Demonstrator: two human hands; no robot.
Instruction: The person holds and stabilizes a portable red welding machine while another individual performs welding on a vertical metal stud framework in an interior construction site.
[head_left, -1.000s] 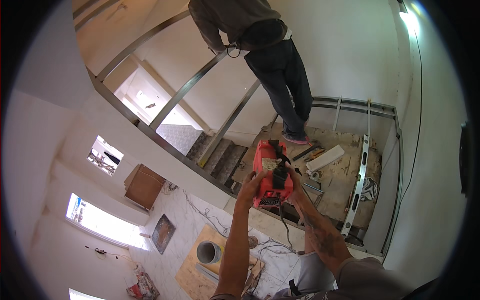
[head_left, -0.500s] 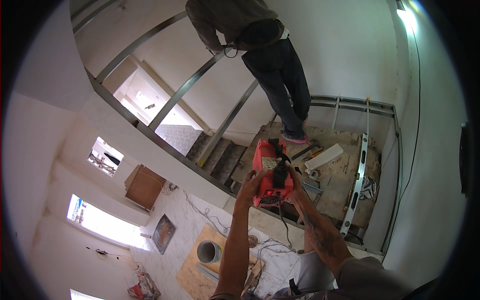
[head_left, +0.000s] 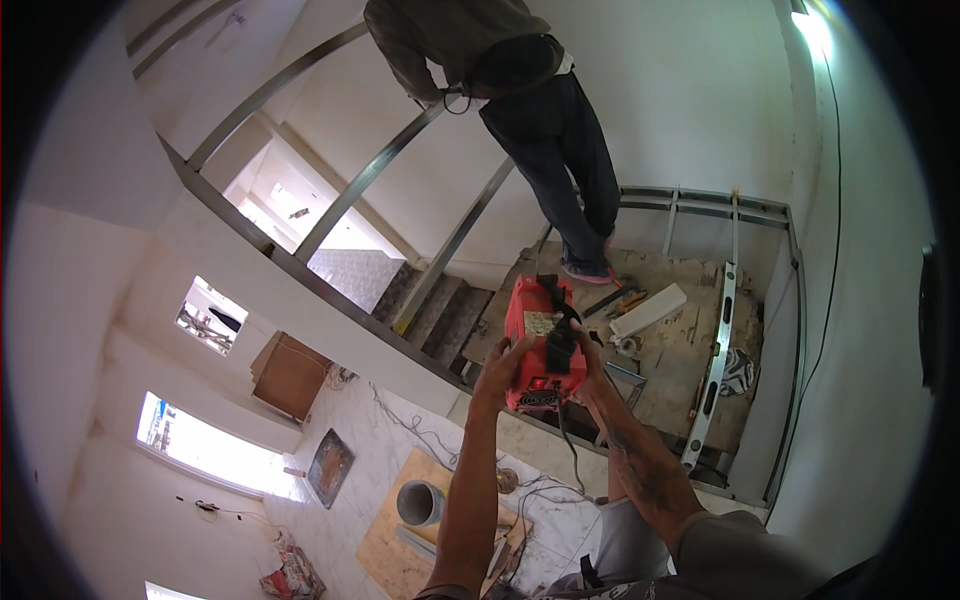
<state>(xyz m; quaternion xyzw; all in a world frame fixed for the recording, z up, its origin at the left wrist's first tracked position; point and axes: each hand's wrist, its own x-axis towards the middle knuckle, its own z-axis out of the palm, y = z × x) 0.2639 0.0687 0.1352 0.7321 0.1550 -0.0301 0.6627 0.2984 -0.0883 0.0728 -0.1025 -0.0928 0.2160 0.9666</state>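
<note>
Between my two hands is a red portable welding machine (head_left: pixel 530 325) with a black strap (head_left: pixel 561 345) over its top, a fan grille and a lit red switch on its near end. My left hand (head_left: pixel 503 372) is closed against its left side, the thumb reaching over the top. My right hand (head_left: pixel 588 362) grips the right side, by the strap. A dark cable (head_left: pixel 571 450) hangs from the near end toward the floor. The machine is at the near edge of the worn landing (head_left: pixel 655 375); whether it rests there or hangs just above is hidden.
A co-worker (head_left: pixel 555 140) stands on the landing's far side, by the metal rail frame (head_left: pixel 375 165). A spirit level (head_left: pixel 712 375), a white block (head_left: pixel 648 310) and hand tools (head_left: pixel 625 298) lie to the right. Below left are stairs (head_left: pixel 450 322), a bucket (head_left: pixel 420 503) on a board and loose cables.
The view has shifted very slightly. Both hands keep the same hold on the welding machine, and the co-worker's upper body has leaned a little to the left.
</note>
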